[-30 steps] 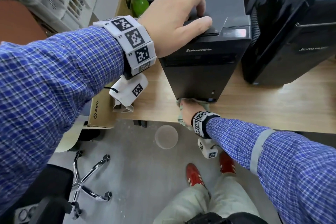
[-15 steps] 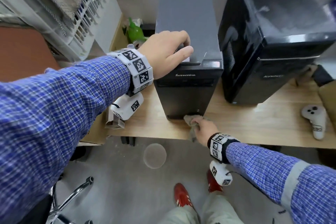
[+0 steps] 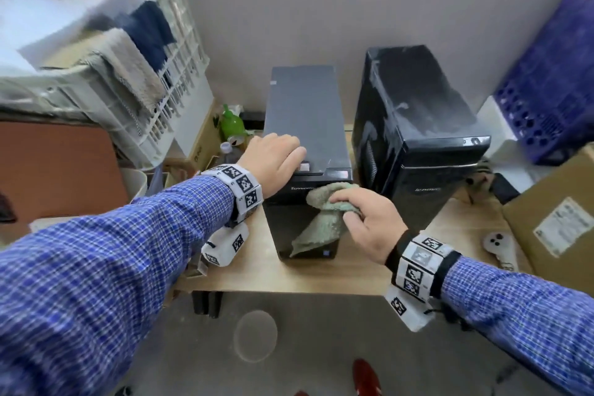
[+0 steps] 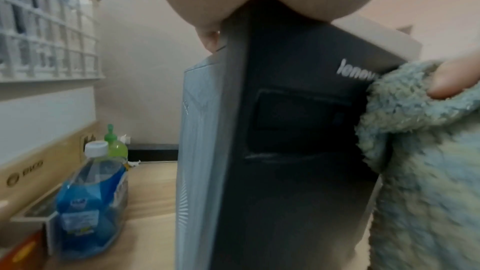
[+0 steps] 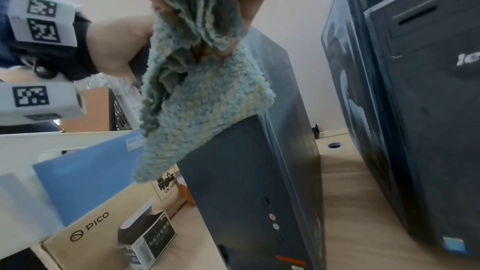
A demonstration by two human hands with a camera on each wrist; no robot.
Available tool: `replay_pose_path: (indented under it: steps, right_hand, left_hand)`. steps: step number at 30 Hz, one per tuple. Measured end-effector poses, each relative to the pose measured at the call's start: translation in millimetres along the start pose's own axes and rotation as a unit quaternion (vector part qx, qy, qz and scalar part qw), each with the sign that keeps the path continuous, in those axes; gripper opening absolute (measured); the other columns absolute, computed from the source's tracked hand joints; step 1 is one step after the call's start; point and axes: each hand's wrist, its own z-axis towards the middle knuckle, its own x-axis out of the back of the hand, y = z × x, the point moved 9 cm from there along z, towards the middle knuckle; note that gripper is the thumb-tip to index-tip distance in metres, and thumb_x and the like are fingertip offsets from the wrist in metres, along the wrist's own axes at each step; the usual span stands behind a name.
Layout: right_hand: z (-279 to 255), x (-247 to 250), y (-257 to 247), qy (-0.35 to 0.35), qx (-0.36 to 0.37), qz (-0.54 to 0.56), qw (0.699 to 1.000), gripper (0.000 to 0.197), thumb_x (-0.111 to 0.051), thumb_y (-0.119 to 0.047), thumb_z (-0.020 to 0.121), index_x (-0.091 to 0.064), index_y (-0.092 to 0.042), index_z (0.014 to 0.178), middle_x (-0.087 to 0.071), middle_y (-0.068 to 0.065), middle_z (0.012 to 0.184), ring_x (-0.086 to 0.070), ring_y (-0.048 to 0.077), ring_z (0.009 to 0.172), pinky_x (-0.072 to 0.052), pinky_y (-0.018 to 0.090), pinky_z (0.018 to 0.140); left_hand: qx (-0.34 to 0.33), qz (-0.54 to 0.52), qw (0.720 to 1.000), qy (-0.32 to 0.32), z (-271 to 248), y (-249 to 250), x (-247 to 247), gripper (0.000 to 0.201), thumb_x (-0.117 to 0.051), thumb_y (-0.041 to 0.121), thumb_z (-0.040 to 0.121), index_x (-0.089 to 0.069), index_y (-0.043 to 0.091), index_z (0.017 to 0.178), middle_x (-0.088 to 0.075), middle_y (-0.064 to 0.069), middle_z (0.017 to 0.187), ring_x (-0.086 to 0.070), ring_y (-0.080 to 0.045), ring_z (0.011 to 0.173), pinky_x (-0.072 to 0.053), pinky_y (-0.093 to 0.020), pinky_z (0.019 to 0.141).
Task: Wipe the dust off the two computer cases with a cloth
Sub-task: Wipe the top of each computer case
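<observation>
One fluffy cloth (image 3: 324, 202) against smooth boxy case (image 3: 305, 112).

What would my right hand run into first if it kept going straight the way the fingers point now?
Most likely the front panel of the slimmer left computer case. The right hand grips the cloth bunched against that panel's upper part, so the cloth already lies between the fingers and the case. Depth is hard to judge here.

There is a gap between the two cases, just past the right hand (image 3: 369, 225). The left hand (image 3: 273, 161) is boxed in by bottles (image 4: 91, 198) and a white crate (image 3: 154, 100). The worktop (image 3: 289, 276) is bare below both hands.
</observation>
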Motion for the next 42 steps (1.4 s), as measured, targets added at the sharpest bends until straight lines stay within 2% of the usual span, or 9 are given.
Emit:
replay_pose_path:
  steps: [6,9,14,22,27,32,34,38,42]
  right_hand:
    - [21,53,-35,0.074,0.056,-0.025,0.995,0.039,-0.047,-0.022,0.085,-0.061,-0.019,0.121,-0.064,0.003,0.109,-0.061,0.020,0.102,-0.049,0.034,0.093]
    - [45,36,-36,-0.046,0.025,-0.150,0.987,0.040,-0.048,-0.030,0.089,-0.054,-0.025,0.128,-0.060,0.003,0.110,-0.057,0.023,0.104,-0.047,0.036,0.094]
    - [67,2,-73,-0.173,0.095,-0.287,0.937,0.040,-0.042,-0.030,0.095,-0.047,-0.019,0.133,-0.057,0.006,0.117,-0.054,0.027,0.106,-0.042,0.034,0.093]
    - [83,-55,-125,-0.239,0.143,-0.303,0.911,0.030,-0.048,-0.031,0.095,-0.050,-0.011,0.118,-0.053,0.012,0.118,-0.054,0.029,0.106,-0.047,0.041,0.089]
    - [82,-51,-120,-0.246,0.145,-0.306,0.908,0.030,-0.054,-0.029,0.093,-0.048,-0.013,0.118,-0.053,0.010,0.119,-0.053,0.029,0.106,-0.047,0.041,0.091]
    - [78,-39,-110,-0.240,0.138,-0.271,0.922,0.025,-0.053,-0.026,0.094,-0.050,-0.015,0.117,-0.054,0.009,0.117,-0.053,0.029,0.103,-0.048,0.041,0.090]
    - [76,-27,-101,-0.245,0.128,-0.265,0.924,0.023,-0.052,-0.027,0.094,-0.050,-0.018,0.116,-0.055,0.007,0.112,-0.054,0.028,0.100,-0.049,0.041,0.088]
    - [68,6,-70,-0.234,0.112,-0.256,0.931,0.028,-0.052,-0.031,0.093,-0.050,-0.021,0.119,-0.056,0.005,0.110,-0.054,0.026,0.101,-0.048,0.040,0.090]
    - [63,13,-59,-0.220,0.120,-0.249,0.936,0.038,-0.057,-0.031,0.088,-0.046,-0.021,0.124,-0.055,0.005,0.113,-0.052,0.025,0.102,-0.047,0.039,0.092]
  left_hand:
    - [0.078,-0.140,0.987,-0.028,-14,-35,18,0.031,-0.030,0.044,0.081,-0.055,0.030,0.094,-0.063,0.007,0.089,-0.059,-0.023,0.088,-0.044,-0.038,0.081]
    - [0.101,-0.166,0.978,-0.072,-32,-48,19,0.033,-0.049,0.027,0.074,-0.054,0.027,0.106,-0.061,0.008,0.093,-0.060,-0.018,0.086,-0.049,-0.033,0.075]
    - [0.117,-0.174,0.972,-0.103,-37,-54,26,0.054,-0.058,-0.002,0.072,-0.051,0.021,0.120,-0.062,0.007,0.107,-0.058,-0.004,0.076,-0.043,-0.013,0.060]
    - [0.110,-0.084,0.979,-0.151,-18,-53,33,0.059,-0.060,-0.001,0.072,-0.048,0.024,0.125,-0.062,0.006,0.100,-0.061,-0.012,0.085,-0.058,-0.032,0.072]
    - [0.111,-0.020,0.974,-0.198,-8,-53,33,0.070,-0.061,0.003,0.074,-0.040,0.024,0.138,-0.062,0.006,0.107,-0.061,-0.017,0.098,-0.056,-0.036,0.088]
    - [0.102,0.035,0.962,-0.250,1,-37,34,0.073,-0.067,0.001,0.073,-0.042,0.018,0.139,-0.062,0.005,0.102,-0.060,-0.016,0.096,-0.055,-0.030,0.084]
    - [0.105,0.049,0.953,-0.281,1,-30,35,0.068,-0.071,0.007,0.073,-0.047,0.020,0.136,-0.061,0.008,0.097,-0.060,-0.013,0.089,-0.056,-0.028,0.079]
    - [0.086,0.091,0.946,-0.299,0,-12,28,0.064,-0.083,0.053,0.064,-0.055,0.028,0.116,-0.057,0.011,0.095,-0.059,-0.013,0.085,-0.055,-0.032,0.077]
    - [-0.016,0.193,0.954,-0.230,11,26,15,0.062,-0.062,0.083,0.063,-0.056,0.026,0.087,-0.059,0.008,0.077,-0.059,-0.018,0.071,-0.053,-0.033,0.067]
